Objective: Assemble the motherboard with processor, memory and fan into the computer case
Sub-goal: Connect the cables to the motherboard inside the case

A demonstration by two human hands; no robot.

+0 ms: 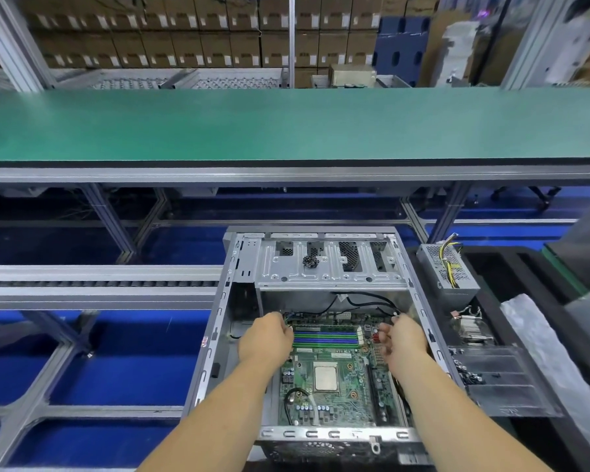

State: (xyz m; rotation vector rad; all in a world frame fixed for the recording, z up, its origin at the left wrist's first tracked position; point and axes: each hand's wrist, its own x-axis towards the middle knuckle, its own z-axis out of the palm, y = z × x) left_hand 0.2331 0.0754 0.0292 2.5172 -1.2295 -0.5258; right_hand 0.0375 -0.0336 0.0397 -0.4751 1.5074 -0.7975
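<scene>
I see an open computer case (218, 335) lying on its side, and I place everything else relative to it. Inside the case, on its floor, sits the green motherboard (334, 379), flat and toward the near half of the case. At the middle of the board is the square silver processor (326, 377) in its socket. At the far end of the board lie the memory slots (326, 337), a band of blue and green strips running across. Beyond them, black cables (365, 303) trail over the far edge of the board under the silver drive cage (327, 264) that spans the far part of the case.

Both hands reach into the case. My left hand (265, 337) rests at the far left corner of the motherboard, fingers curled down onto its edge beside the memory slots; I read this grip as closed on the board edge. My right hand (402, 340) is at the far right side of the board, fingers curled, apparently pinching a black cable end, though the contact is too small to be sure.

Just right of the case, outside it, stand a grey power supply (448, 270) with yellow wires and, nearer, a finned heatsink fan (470, 330). Beyond the case runs a long green desk (286, 124).
</scene>
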